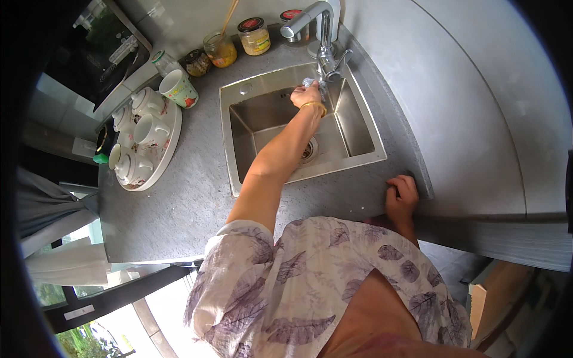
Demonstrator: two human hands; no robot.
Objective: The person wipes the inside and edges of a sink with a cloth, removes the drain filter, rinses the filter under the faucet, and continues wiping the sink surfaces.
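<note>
My left hand [306, 95] reaches over the stainless steel sink [371, 118] to its back rim, below the faucet [326, 49]. It is shut on a crumpled grey-blue cloth [323, 88], which shows around the fingers. A gold-coloured bangle [315, 105] circles that wrist. The forearm crosses the basin and partly covers the drain strainer [308, 151]. On the counter [197, 179], right of the sink and near the front edge, rests my right hand [401, 197] with its fingers curled in. Nothing shows in it.
Left of the sink stands a round white tray [174, 129] of cups and lidded pots. A patterned cup [179, 89] and several jars, including a red-lidded jar [254, 36], line the back. A grey panel wall [447, 112] bounds the right side.
</note>
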